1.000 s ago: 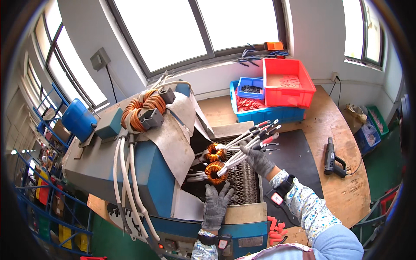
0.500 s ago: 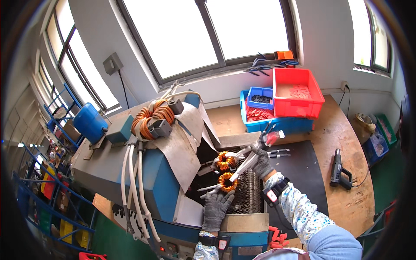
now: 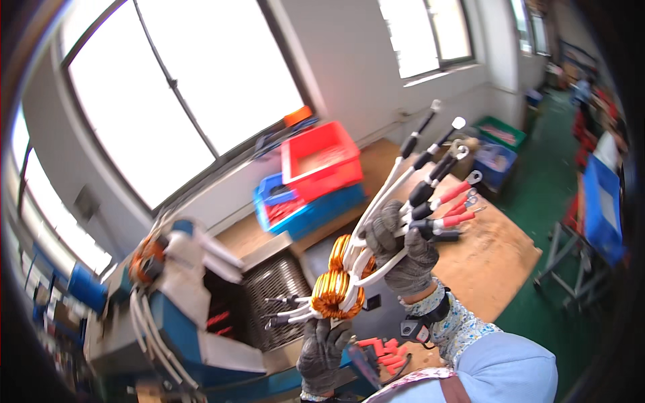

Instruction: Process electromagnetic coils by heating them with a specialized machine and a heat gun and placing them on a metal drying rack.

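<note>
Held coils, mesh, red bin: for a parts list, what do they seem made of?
Held coils: probably enamelled copper wire, from glossy orange-gold windings. Mesh: likely metal, dull grey with an open weave. Red bin: seemingly moulded plastic, smooth and evenly coloured.

The right grip is covered by a dark grey fabric glove; a matching grey glove is worn on the left grip. A narrow bare strip is left between the right glove and a white oversleeve speckled with blue. Over that, a black wrist strap is fastened, and a small boxy device is carried on it. Farther up the arm, a plain light blue sleeve is worn. Nearer, a white, red-flecked trim is crossed by a brown band.
</note>
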`<state>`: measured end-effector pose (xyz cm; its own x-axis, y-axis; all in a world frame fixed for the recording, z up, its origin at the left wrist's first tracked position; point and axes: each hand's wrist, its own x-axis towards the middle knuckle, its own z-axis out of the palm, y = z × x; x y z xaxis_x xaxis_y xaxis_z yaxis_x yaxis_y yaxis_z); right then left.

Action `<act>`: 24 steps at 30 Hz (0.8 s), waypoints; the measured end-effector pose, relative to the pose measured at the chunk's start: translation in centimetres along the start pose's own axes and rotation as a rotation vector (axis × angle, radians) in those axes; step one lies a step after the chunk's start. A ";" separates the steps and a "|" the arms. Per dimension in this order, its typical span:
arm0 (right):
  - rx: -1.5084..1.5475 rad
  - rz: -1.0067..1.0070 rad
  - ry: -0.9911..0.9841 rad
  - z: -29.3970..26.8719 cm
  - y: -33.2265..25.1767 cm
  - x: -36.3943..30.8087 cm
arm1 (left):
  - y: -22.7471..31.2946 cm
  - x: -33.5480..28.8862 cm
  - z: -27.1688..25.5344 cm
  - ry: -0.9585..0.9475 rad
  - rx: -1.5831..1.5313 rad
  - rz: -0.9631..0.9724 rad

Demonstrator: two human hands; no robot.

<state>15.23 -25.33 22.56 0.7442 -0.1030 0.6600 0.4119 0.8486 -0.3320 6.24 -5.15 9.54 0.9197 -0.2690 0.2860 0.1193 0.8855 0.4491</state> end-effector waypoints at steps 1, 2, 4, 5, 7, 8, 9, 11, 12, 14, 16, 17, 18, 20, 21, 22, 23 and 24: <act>-0.004 -0.010 0.018 0.2 -1.8 -0.7 | -1.2 -0.2 -1.0 -0.041 -0.016 -0.055; -0.065 -0.098 0.020 0.4 -3.4 -1.3 | -2.6 -0.4 -2.0 0.058 -0.002 -0.177; -0.090 -0.114 0.000 -0.7 -7.5 -4.2 | -6.5 -0.1 -1.3 0.112 0.001 -0.379; -0.076 -0.101 0.016 -1.1 -8.9 -5.7 | -7.6 -0.2 -0.5 -0.008 -0.067 -0.447; -0.134 -0.168 0.080 -0.4 -11.7 -8.7 | -10.4 1.2 1.0 -0.142 -0.010 -0.707; -0.162 -0.205 0.123 -0.5 -12.2 -10.3 | -10.8 1.5 2.4 -0.035 0.298 -0.931; -0.192 -0.247 0.160 -0.4 -12.9 -11.8 | -11.0 1.0 3.5 -0.146 0.410 -0.943; -0.325 -0.324 0.420 0.2 -12.5 -14.0 | -11.0 1.8 -0.3 -0.726 0.875 -0.785; -0.356 -0.324 0.406 1.5 -12.8 -14.9 | -9.8 1.6 2.7 -0.649 0.871 -0.804; -0.438 -0.349 0.452 2.2 -12.8 -17.9 | -10.3 3.4 3.0 -0.607 0.784 -0.928; -0.526 -0.407 0.450 1.5 -12.2 -22.9 | -13.2 5.8 1.0 -0.759 0.657 -0.975; -0.584 -0.412 0.531 1.9 -11.5 -24.6 | -14.6 6.1 0.1 -0.783 0.584 -0.965; -0.644 -0.426 0.644 3.2 -10.8 -25.2 | -15.2 6.0 -0.3 -0.789 0.569 -0.973; -0.698 -0.454 0.788 5.1 -9.7 -28.2 | -18.2 4.3 -1.2 -0.884 0.525 -0.992; -0.700 -0.467 0.899 6.7 -9.1 -29.1 | -19.7 3.3 -2.0 -0.915 0.499 -1.044; -0.694 -0.479 1.000 8.2 -8.7 -30.5 | -21.0 1.5 -2.2 -0.937 0.445 -1.103; -0.727 -0.530 1.073 9.3 -8.2 -32.4 | -21.8 -0.3 -1.9 -0.976 0.389 -1.170; -0.749 -0.586 1.008 10.2 -7.8 -33.9 | -21.9 -1.8 -0.7 -1.108 0.421 -1.189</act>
<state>-18.55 -23.12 9.68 0.2888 -0.9427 0.1672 0.7356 0.1067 -0.6690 2.24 -23.77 -1.36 -0.3132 -0.9495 -0.0203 0.2367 -0.0987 0.9666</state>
